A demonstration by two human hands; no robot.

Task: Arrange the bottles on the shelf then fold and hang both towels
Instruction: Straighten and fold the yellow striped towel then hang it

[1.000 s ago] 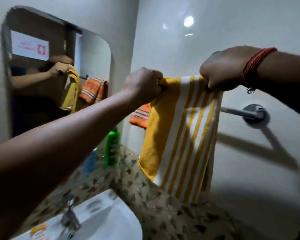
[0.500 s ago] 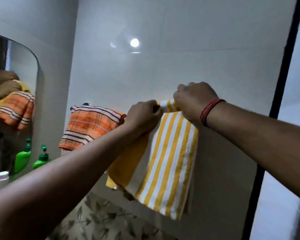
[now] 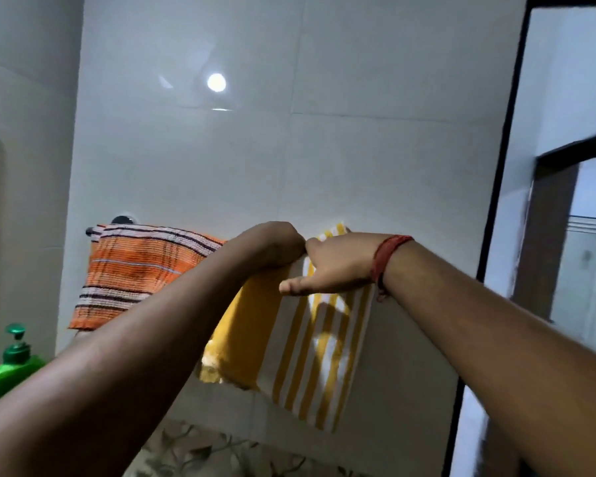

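Hanging from the rail, the yellow towel (image 3: 300, 349) drapes beneath both hands: left hand (image 3: 272, 246) grips its top edge, right hand (image 3: 338, 266) lies flat, fingers straight, beside the orange towel (image 3: 135, 270).

left hand (image 3: 272, 246) grips yellow towel (image 3: 310, 342) (orange towel (image 3: 141, 270) beside), right hand (image 3: 338, 266) flat on it.

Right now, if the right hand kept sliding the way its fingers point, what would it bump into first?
The right hand points leftward along the yellow striped towel. It would first meet the left hand, which looks almost touching it, though depth is hard to judge.
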